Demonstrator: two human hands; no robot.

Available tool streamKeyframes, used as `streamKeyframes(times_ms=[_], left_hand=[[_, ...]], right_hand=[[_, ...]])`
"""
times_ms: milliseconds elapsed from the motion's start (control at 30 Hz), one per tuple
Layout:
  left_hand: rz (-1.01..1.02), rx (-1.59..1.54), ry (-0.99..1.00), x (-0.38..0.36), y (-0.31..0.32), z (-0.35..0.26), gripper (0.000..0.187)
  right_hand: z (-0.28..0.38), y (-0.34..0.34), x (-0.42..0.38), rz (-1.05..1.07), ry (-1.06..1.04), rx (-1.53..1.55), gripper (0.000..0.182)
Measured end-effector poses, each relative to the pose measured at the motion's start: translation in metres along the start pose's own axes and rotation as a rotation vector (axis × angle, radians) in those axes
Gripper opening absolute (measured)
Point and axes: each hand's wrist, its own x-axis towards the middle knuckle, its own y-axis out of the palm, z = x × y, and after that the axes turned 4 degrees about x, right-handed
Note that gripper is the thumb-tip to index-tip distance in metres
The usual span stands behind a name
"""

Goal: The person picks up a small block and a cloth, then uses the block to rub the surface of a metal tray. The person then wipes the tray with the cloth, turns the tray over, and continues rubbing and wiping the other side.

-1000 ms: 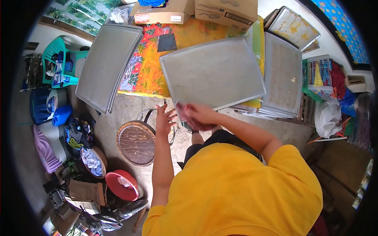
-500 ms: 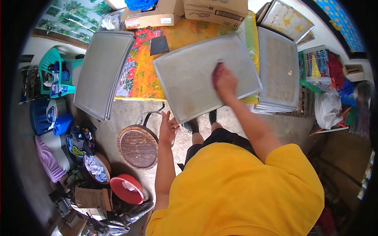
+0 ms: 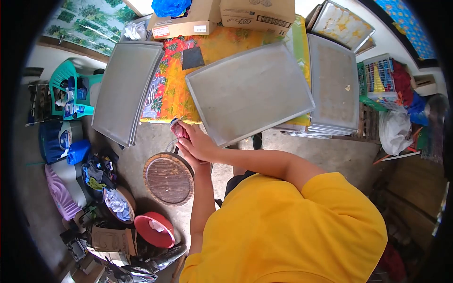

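Observation:
My right hand [image 3: 202, 143] reaches across to the left and is closed on a dark red cloth [image 3: 180, 130], bunched at the fingertips. Under it, my left hand [image 3: 189, 158] touches or nearly touches the right hand and the cloth; its fingers are mostly hidden. Just right of both hands, a grey rectangular metal tray [image 3: 252, 89] lies at a slant on the table, its near edge jutting past the tabletop. Its flat surface shows faint stains.
Stacked grey trays stand left [image 3: 126, 89] and right [image 3: 332, 85] of the table. Cardboard boxes [image 3: 257, 16] sit at the back of the patterned tablecloth [image 3: 177, 94]. A round wooden stool [image 3: 169, 179] is below my hands, near a red basin [image 3: 154, 230].
My right hand has left the tray's surface with the cloth and moved left to my left hand. My left hand, spread before, is now mostly covered. The tray has barely moved.

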Motion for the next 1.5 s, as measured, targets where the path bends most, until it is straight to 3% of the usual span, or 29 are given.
streamKeyframes(times_ms=[33,67,100,200,233,267,333,367,467,533,600,633,733,867,1033,1100,1200,1333,1367,1467,1500], left_hand=[[0.162,-0.098,-0.015,0.0,-0.01,0.011,0.066],[0.321,-0.195,-0.029,0.0,-0.014,0.02,0.062],[-0.176,0.381,0.091,-0.009,0.025,0.03,0.055],[0.06,1.192,0.036,-0.028,0.053,0.026,0.059],[0.142,1.543,0.049,-0.033,0.058,0.02,0.067],[0.151,1.613,0.126,-0.032,0.056,0.02,0.069],[0.168,1.751,0.288,-0.026,0.042,0.022,0.072],[-0.039,1.763,0.303,-0.023,0.024,0.029,0.073],[-0.23,1.423,0.043,-0.011,-0.023,0.026,0.074],[-0.315,1.19,-0.303,-0.009,-0.023,0.019,0.075],[-0.385,1.015,-0.673,-0.011,0.019,-0.002,0.073],[-0.308,1.044,-0.669,-0.012,0.002,0.005,0.068],[-0.187,0.836,-0.652,-0.014,-0.006,0.014,0.066],[-0.183,0.667,-0.58,-0.013,-0.023,0.022,0.062],[-0.191,0.632,-0.6,-0.01,-0.018,0.021,0.057],[-0.194,0.597,-0.592,-0.008,-0.012,0.021,0.043],[-0.246,0.465,-0.642,-0.006,-0.022,0.023,0.037],[-0.392,0.26,-0.628,-0.008,-0.011,0.018,0.062],[-0.363,0.27,-0.612,-0.009,-0.017,0.021,0.071],[-0.357,0.263,-0.619,-0.007,-0.021,0.025,0.063],[-0.318,0.273,-0.609,-0.005,-0.03,0.029,0.05]], right_hand=[[-0.002,-0.002,0.005,0.013,0.009,0.033,0.055],[-0.006,-0.004,0.016,-0.123,-0.019,0.041,0.054],[-0.011,-0.009,0.031,-0.259,-0.048,0.049,0.053],[-0.009,-0.052,0.068,-0.52,-0.091,0.117,0.051],[-0.001,-0.072,0.073,-0.528,-0.064,0.289,0.053],[0.002,-0.091,0.078,-0.532,-0.037,0.462,0.054],[-0.039,-0.125,0.095,-0.587,-0.02,0.398,0.059],[-0.052,-0.145,0.099,-0.614,-0.007,0.372,0.062],[-0.073,-0.235,0.09,-0.762,0.02,0.176,0.062],[-0.114,-0.294,0.089,-0.895,-0.03,-0.288,0.063],[-0.13,-0.324,0.087,-0.85,0.24,-0.67,0.064],[-0.138,-0.33,0.088,-0.817,0.379,-0.858,0.065],[-0.175,-0.312,0.104,-0.729,0.182,-1.068,0.065],[-0.174,-0.233,0.156,-0.661,-0.151,-0.896,0.046],[-0.137,-0.11,0.183,-0.404,-0.342,-0.813,0.031],[-0.12,-0.08,0.178,-0.293,-0.381,-0.84,0.03],[-0.101,-0.065,0.154,-0.106,-0.409,-0.834,0.034],[-0.092,-0.058,0.084,0.144,-0.377,-0.92,0.037],[-0.095,-0.059,0.055,0.169,-0.462,-0.923,0.037],[-0.111,-0.072,-0.028,0.276,-0.65,-1.026,0.035],[-0.114,-0.087,-0.042,0.297,-0.595,-0.966,0.033]])
